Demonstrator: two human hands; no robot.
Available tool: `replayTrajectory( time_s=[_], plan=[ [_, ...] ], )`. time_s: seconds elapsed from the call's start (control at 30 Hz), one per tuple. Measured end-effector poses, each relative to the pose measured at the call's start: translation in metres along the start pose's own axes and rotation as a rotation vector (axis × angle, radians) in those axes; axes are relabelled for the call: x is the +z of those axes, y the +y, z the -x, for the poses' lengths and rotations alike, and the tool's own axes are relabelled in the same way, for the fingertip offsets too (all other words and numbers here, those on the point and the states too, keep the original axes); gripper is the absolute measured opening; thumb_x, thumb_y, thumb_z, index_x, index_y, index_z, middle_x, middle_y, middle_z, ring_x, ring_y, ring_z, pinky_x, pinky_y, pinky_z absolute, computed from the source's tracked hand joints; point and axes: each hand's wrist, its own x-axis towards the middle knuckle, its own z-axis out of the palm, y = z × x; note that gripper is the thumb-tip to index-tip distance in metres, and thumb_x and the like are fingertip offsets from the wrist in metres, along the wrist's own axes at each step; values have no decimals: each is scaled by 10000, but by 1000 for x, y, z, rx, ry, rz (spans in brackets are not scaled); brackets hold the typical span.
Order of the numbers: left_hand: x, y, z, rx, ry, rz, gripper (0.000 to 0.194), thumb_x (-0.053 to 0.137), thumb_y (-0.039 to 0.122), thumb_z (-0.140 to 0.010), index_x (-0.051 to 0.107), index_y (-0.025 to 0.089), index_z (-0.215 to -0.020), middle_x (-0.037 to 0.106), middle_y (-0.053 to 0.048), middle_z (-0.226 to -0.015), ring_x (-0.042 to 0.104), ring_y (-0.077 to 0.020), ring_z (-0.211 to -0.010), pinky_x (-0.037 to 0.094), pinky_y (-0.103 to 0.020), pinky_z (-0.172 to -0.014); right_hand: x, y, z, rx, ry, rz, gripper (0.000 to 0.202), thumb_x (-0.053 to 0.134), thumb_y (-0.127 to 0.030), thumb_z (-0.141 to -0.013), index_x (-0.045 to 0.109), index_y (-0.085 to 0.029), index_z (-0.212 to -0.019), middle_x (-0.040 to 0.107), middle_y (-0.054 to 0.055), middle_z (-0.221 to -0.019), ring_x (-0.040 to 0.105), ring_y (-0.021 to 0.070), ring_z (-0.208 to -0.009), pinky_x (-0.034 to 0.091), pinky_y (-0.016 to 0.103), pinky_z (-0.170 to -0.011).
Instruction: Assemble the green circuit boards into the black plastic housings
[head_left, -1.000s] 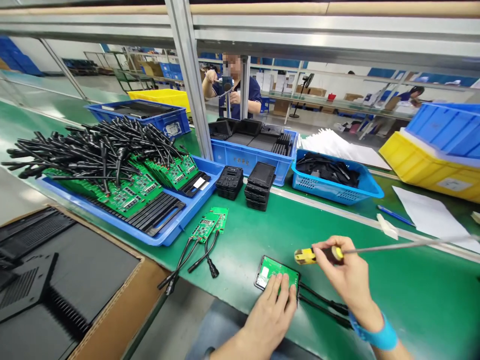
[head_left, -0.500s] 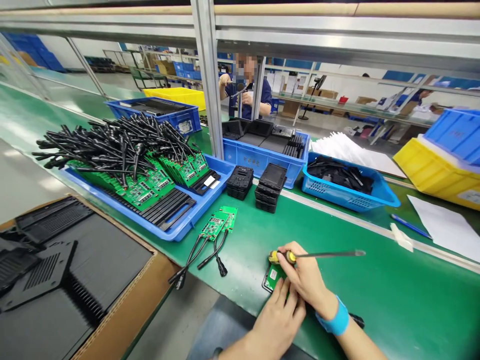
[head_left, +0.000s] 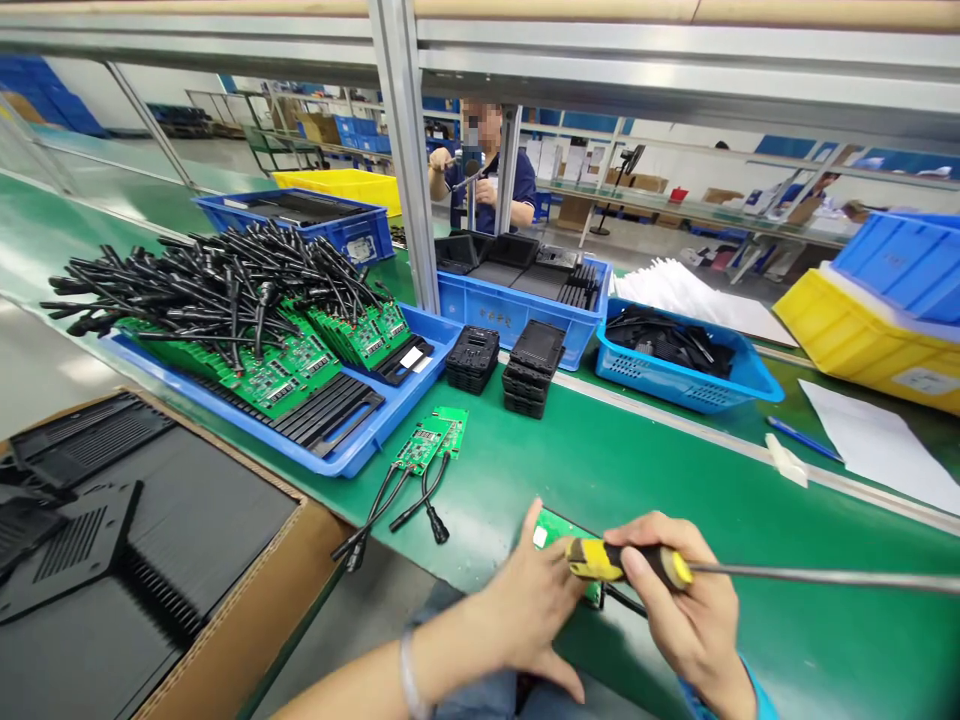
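My right hand (head_left: 694, 600) is wrapped round the yellow and black handle of a screwdriver (head_left: 598, 560). The long metal shaft points away to the right, and the handle's butt end hangs over my left hand. My left hand (head_left: 525, 605) lies with spread fingers across a green circuit board (head_left: 553, 528) near the table's front edge. Its thumb stretches toward me, and much of the board is hidden under the fingers. A white label shows on the board's far left part. From the board's right side a black cable (head_left: 624, 600) runs under my right hand.
Two circuit boards (head_left: 431, 445) with cables lie to the left. Behind them a blue tray (head_left: 352, 462) holds many cabled boards. Stacked black housings (head_left: 532, 370) stand before a blue bin (head_left: 517, 325). A light-blue basket (head_left: 675, 385) is at right, a cardboard box (head_left: 247, 600) at near left.
My right hand has moved right and toward me with the screwdriver, whose shaft still points right. My left hand has spread, its index finger now along the board's left edge.
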Motion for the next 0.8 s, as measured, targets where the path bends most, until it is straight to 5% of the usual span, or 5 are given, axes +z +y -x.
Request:
replayTrajectory(
  time_s=[0.1,0.27,0.43,0.57,0.8],
  plan=[
    [-23,-31,-5,4,-25,282,1128,678,642,-706,63,157,-1517,600,-150,-1299,483,-328,-1231,-83,-771,-1027,0,4,13,-89,-78,16,154,528,-142,-892,534,-244,-1007,652,11,-798,650,158,-701,529,253,-620],
    [-22,-55,-15,21,-102,417,1166,769,449,-724,-48,199,-1517,658,-96,-1225,479,-292,-1244,28,-709,-1085,3,16,21,-98,-301,125,105,482,-165,-915,537,-233,-974,635,-2,-718,603,140,-577,495,243,-545],
    [-18,-54,-14,-3,-97,443,1068,773,401,-743,57,251,-1521,660,-57,-1224,488,-253,-1224,108,-622,-1132,-18,14,30,-141,-139,112,166,485,-117,-890,500,-239,-1001,669,31,-776,651,173,-641,505,270,-555],
    [-19,-52,-14,-6,-86,434,945,740,420,-776,162,262,-1506,669,-58,-1208,493,-254,-1211,116,-627,-1126,-19,20,35,-118,-264,201,98,438,-158,-929,480,-239,-894,624,0,-701,607,146,-567,469,249,-519],
    [-23,-40,-27,-32,-41,270,657,713,503,-783,473,242,-1337,727,-15,-977,608,-227,-1018,219,-582,-1117,-50,86,4,77,-239,824,126,410,-248,-924,525,-216,-965,611,36,-805,605,182,-560,444,275,-472]
  ],
)
